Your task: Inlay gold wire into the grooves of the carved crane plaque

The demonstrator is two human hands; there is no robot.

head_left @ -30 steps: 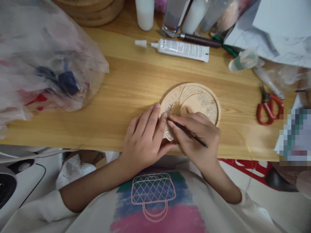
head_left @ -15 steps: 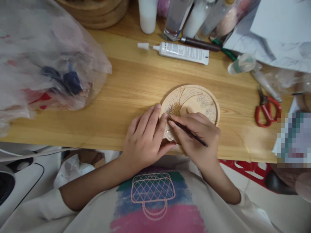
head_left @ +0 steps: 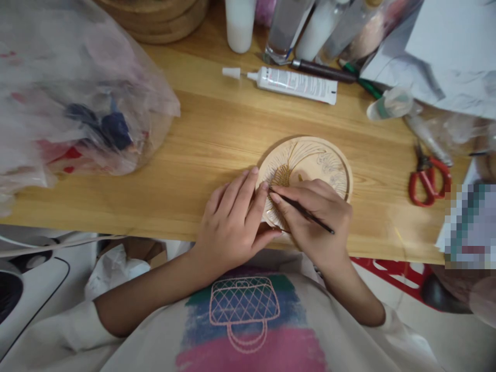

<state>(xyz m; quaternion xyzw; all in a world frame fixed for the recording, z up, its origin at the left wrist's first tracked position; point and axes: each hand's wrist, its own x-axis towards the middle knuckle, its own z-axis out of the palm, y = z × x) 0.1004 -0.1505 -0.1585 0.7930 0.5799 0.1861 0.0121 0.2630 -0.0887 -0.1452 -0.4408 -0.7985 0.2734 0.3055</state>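
A round wooden plate (head_left: 310, 150) with a raised rim lies near the front edge of the table. Its face carries drawn curved lines, and fine gold wire work (head_left: 282, 174) covers part of its left side. My left hand (head_left: 234, 222) grips the plate's near left edge, fingers on top and thumb at the near rim. In a pinch, my right hand (head_left: 323, 217) holds a slim dark stick-like tool (head_left: 310, 213), its tip low over the plate beside my left index finger. My right hand hides the plate's near right part.
A white glue tube (head_left: 296, 84) with a capped nozzle lies beyond the plate. Red-handled pliers (head_left: 428, 178) are at the right. Several bottles (head_left: 240, 28) and papers (head_left: 453, 36) line the back. A clear plastic bag (head_left: 127, 98) fills the left.
The view has shifted slightly, so the table things sit a little farther right. Both hands keep nearly the same grip and place on the plate; the tool's tip has barely moved.
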